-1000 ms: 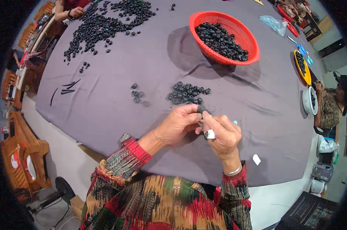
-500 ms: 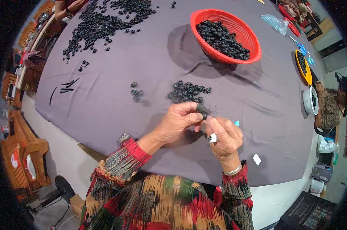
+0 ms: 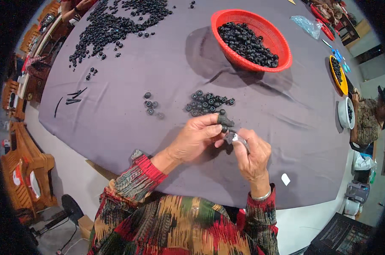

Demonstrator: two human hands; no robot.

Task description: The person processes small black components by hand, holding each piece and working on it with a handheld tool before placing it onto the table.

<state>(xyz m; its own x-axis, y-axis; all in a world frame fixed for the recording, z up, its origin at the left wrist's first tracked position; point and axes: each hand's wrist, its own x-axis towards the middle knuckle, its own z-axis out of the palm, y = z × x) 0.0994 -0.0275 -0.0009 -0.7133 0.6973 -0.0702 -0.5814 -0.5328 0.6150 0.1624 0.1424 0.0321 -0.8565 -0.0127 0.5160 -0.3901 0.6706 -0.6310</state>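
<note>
Near the table's front edge, my left hand (image 3: 201, 135) pinches a small round black piece (image 3: 224, 128) between thumb and index finger. A dark cover (image 3: 225, 120) wraps that index fingertip. Close beside it is my right hand (image 3: 254, 155), fingers bent and closed, partly blurred. Something white and dark (image 3: 232, 137) shows at its fingertips; what it grips, I cannot make out. Just beyond my hands lies a cluster of round black pieces (image 3: 207, 102) with pale ring-shaped ends. A smaller group of the same pieces (image 3: 150, 104) sits to its left.
A red plastic basket (image 3: 281, 40) holds many black pieces at the back; more pieces (image 3: 111, 32) spread over the far left. Black strips (image 3: 73, 101) lie at left. A white scrap (image 3: 285, 179) is at right, with a yellow tray (image 3: 343, 87) and white bowl (image 3: 342, 114) beyond.
My right hand has drawn slightly right and down, away from the left fingertips, and turned. The blue bit that showed beside it is no longer visible. My left hand has hardly moved.
</note>
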